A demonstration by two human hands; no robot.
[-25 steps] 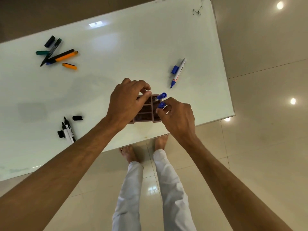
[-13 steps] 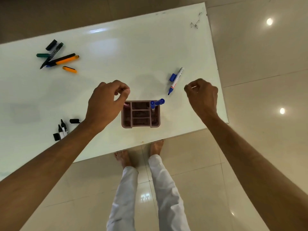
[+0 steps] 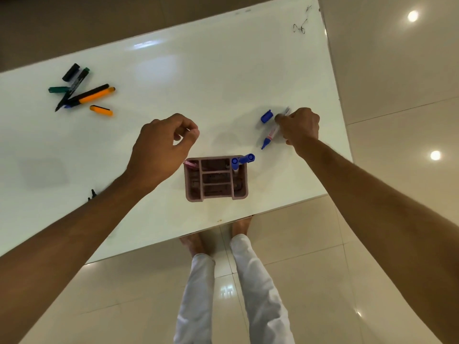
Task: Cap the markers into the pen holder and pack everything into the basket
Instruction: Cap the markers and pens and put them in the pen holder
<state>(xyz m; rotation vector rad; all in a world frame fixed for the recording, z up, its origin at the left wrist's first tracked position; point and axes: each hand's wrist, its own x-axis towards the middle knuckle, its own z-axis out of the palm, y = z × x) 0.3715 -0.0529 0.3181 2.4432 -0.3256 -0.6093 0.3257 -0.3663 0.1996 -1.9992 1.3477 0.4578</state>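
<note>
A pink pen holder (image 3: pixel 215 194) with several compartments stands near the table's front edge. Two blue-capped markers (image 3: pixel 242 160) stick out of its far right compartment. My right hand (image 3: pixel 299 127) grips an uncapped white marker with a blue tip (image 3: pixel 269 137) lying on the table right of the holder. Its blue cap (image 3: pixel 266 116) lies just left of my fingers. My left hand (image 3: pixel 161 150) hovers left of the holder with its fingers curled and nothing seen in them.
The white table (image 3: pixel 198 83) ends close to the holder. At the far left lie orange, green and black markers with loose caps (image 3: pixel 82 93). My left forearm covers most of the black markers (image 3: pixel 92 194) at the near left. No basket is in view.
My right hand moved from above the holder out to the uncapped blue marker and took hold of it. My left hand left the holder and drew back to the left.
</note>
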